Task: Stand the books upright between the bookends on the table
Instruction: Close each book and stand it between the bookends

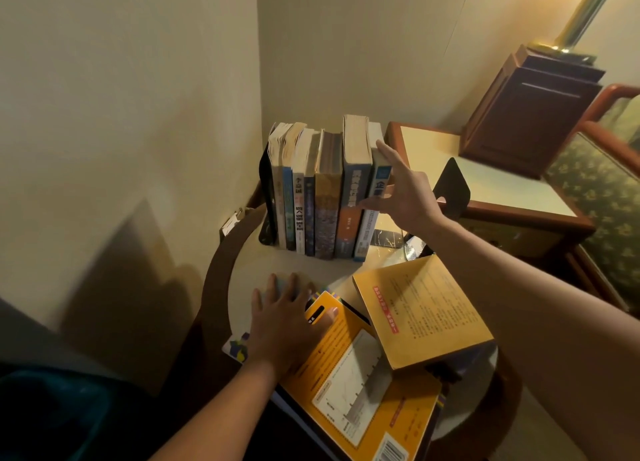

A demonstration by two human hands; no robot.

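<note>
round corner table (249, 273): a row of books (325, 190) stands at 12 o'clock against the left bookend (266, 190). right hand (401, 190), fingers spread, props the end book (380, 176); left hand (284, 318) lies flat on loose books (360, 391) at 6 o'clock. next, likely: grip one and stand it alongside.

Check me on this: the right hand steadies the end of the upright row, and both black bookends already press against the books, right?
Not quite. Only the left bookend presses against the upright row. The right bookend stands apart from the books, beyond the right hand, as the head view shows. The right hand does steady the row's end.
</note>
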